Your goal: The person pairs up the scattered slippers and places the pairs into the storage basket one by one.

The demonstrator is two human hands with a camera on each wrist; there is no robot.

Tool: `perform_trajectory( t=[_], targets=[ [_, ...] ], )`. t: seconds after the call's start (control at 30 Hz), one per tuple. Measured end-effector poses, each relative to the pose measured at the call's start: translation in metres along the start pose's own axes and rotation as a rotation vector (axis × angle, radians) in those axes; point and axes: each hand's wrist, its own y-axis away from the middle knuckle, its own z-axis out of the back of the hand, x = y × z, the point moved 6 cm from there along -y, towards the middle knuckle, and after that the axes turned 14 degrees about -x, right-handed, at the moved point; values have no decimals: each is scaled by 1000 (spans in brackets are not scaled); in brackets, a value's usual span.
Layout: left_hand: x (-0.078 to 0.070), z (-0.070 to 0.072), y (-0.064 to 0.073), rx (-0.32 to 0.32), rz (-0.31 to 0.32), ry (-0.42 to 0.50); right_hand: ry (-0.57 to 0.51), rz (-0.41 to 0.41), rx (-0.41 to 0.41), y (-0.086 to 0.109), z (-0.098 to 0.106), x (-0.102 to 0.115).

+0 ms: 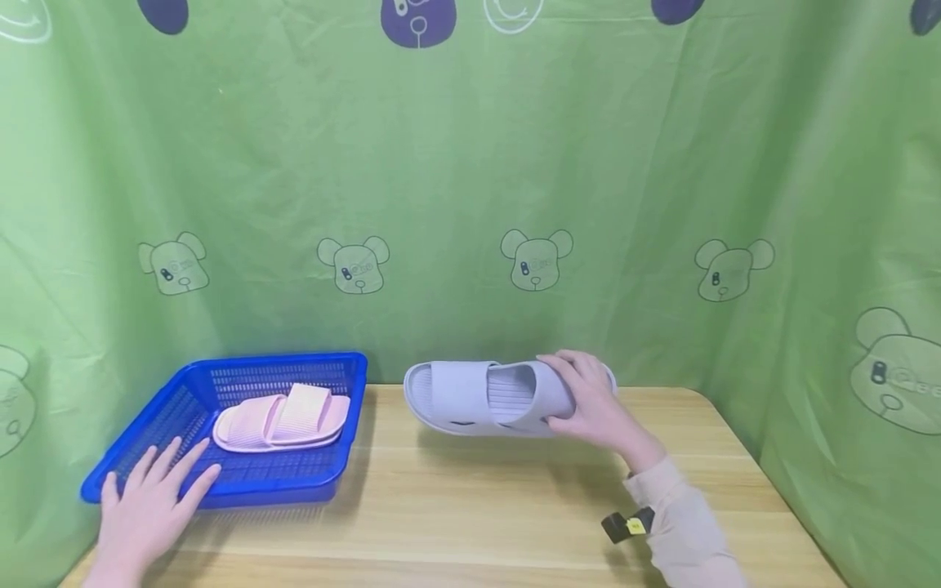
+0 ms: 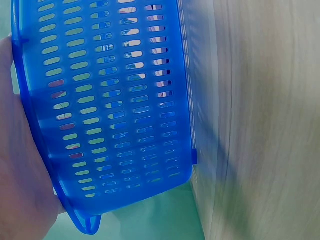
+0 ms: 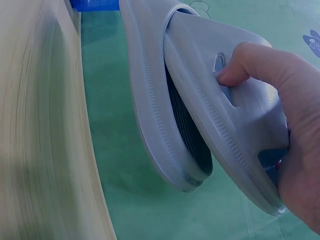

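Observation:
My right hand (image 1: pixel 594 407) grips a pair of pale grey slippers (image 1: pixel 459 396) by one end, holding them sideways above the back of the table. The right wrist view shows one slipper (image 3: pixel 155 100) tucked into the other, with the thumb at a slot in the strap. My left hand (image 1: pixel 150 502) rests with fingers spread and fairly straight over the near left rim of a blue plastic basket (image 1: pixel 294 490). Inside the basket, toward its right side, lies a pair of pink slippers (image 1: pixel 246 426), also fitted together.
The wooden table (image 1: pixel 456 523) stretches under both hands. A green curtain (image 1: pixel 441 163) with bear faces hangs behind it and along both sides. A black strap piece with a yellow label (image 1: pixel 628 525) is at my right wrist. The basket's slotted wall (image 2: pixel 110 115) fills the left wrist view.

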Motion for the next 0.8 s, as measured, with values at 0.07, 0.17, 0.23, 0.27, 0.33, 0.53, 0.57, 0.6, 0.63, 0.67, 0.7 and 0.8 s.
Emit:
perform_trajectory(
  t=[0.07,0.17,0.23,0.27,0.33,0.53,0.57,0.6,0.63,0.67,0.7,0.8],
  targets=[
    [0,0,0,-2,0,2,-8,-1,3,-2,-4,3],
    [0,0,-1,-4,2,3,-18,-9,5,-6,-8,7],
    [0,1,-1,-6,3,4,-20,-15,9,-8,-12,8],
    [0,1,-1,-7,3,4,-22,-20,12,-9,-13,9],
    [0,1,-1,-8,2,3,-30,-32,21,-11,-16,11],
    [0,1,0,-10,4,5,-57,-41,30,-17,-28,18],
    [0,1,0,-8,4,6,-61,-40,29,-19,-30,19],
    [0,1,0,-7,4,6,-64,-39,28,-20,-31,20],
    [0,1,0,-6,4,7,-66,-38,27,-21,-33,22],
    [-1,1,-1,-5,4,8,-68,-36,27,-23,-35,23],
    [-1,1,-1,-3,5,9,-69,-35,28,-24,-37,24],
    [-2,2,-1,-4,4,10,-74,-30,31,-28,-41,28]
  ],
)
